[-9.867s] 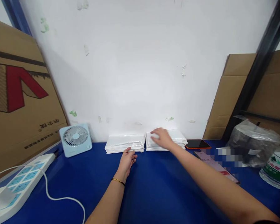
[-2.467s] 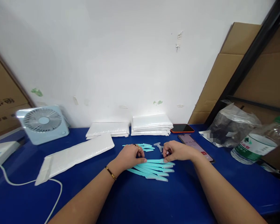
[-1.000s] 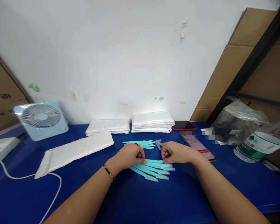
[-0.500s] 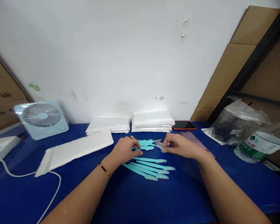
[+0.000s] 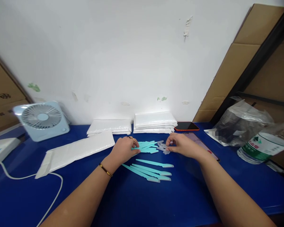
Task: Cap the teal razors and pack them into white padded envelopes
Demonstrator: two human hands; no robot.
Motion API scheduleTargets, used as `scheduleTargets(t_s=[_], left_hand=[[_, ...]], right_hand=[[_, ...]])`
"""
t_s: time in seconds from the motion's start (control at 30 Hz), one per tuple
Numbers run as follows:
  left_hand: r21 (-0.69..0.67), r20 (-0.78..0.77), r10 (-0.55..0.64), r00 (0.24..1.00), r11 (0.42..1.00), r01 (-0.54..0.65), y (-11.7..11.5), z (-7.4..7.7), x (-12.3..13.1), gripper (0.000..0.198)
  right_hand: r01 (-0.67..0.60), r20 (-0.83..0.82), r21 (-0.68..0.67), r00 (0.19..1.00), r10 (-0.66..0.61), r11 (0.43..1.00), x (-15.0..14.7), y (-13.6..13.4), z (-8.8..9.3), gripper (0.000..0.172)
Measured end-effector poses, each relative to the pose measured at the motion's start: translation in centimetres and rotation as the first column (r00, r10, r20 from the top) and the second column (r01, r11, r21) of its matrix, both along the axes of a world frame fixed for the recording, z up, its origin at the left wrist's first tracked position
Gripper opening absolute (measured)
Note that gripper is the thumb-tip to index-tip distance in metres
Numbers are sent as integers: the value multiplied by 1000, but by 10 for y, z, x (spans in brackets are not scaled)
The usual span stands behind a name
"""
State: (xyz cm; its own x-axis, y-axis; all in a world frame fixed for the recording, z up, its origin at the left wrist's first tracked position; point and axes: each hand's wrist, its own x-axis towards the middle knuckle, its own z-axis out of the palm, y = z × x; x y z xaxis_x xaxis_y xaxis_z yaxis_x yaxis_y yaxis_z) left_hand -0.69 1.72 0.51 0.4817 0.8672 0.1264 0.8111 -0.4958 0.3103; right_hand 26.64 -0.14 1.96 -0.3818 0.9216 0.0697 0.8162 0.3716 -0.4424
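My left hand (image 5: 126, 148) is at the left end of a loose pile of turquoise eyebrow razors (image 5: 148, 146), thumb and fingers closed around the handle end of one. Over small clear blade caps (image 5: 161, 145), just right of that pile, my right hand (image 5: 182, 145) has its thumb and fingertips curled together on a cap. The fingers partly hide that cap. Nearer to me, several more eyebrow razors (image 5: 149, 171) lie fanned on the blue table (image 5: 142, 201). Their pale-tipped heads point right.
White padded envelopes (image 5: 155, 119) are stacked by the wall, with another envelope (image 5: 75, 154) lying left. Two phones (image 5: 186, 126) rest behind my right hand. A fan (image 5: 42, 119) and white cable (image 5: 59, 189) are left; a bottle (image 5: 262, 146) and plastic bag (image 5: 241, 121) are right.
My left hand has shifted slightly left and away from me, onto the back pile. The upper razors in the front fan have moved, and one fewer shows there. My right hand remains by the caps.
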Motion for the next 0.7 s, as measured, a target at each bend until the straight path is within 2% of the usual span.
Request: scheduleTargets(t_s=[0.1, 0.2, 0.3, 0.4, 0.5, 0.57, 0.63, 0.7], left_hand=[[-57, 8, -87, 996, 994, 88, -4, 1, 3, 26], [-110, -11, -213, 977, 971, 211, -10, -2, 10, 26], [-148, -20, -228, 973, 964, 223, -11, -6, 13, 19], [-119, -53, -153, 987, 982, 146, -6, -5, 8, 14], [-35, -41, -35, 999, 999, 34, 0, 0, 0, 14], [-10, -3, -3, 1000, 1000, 3, 0, 3, -4, 17], [-47, 18, -73, 997, 996, 74, -3, 5, -4, 19], [-144, 21, -207, 978, 967, 208, -8, 6, -2, 21]], right_hand=[[-79, -10, -126, 997, 78, 989, 3, -3, 3, 21], [-183, 32, -274, 979, 199, 944, -3, -7, 0, 23], [-224, 57, -329, 965, 256, 917, -10, -8, -5, 18], [-211, 43, -280, 972, 232, 937, -8, -5, -6, 15], [-58, 10, -90, 998, 59, 994, -1, -1, -3, 15], [16, -2, -11, 1000, -16, 1000, 2, 0, 0, 16], [-4, 7, -38, 1000, 4, 999, 2, -1, 3, 18], [-98, 10, -133, 995, 100, 986, -1, -4, 5, 19]])
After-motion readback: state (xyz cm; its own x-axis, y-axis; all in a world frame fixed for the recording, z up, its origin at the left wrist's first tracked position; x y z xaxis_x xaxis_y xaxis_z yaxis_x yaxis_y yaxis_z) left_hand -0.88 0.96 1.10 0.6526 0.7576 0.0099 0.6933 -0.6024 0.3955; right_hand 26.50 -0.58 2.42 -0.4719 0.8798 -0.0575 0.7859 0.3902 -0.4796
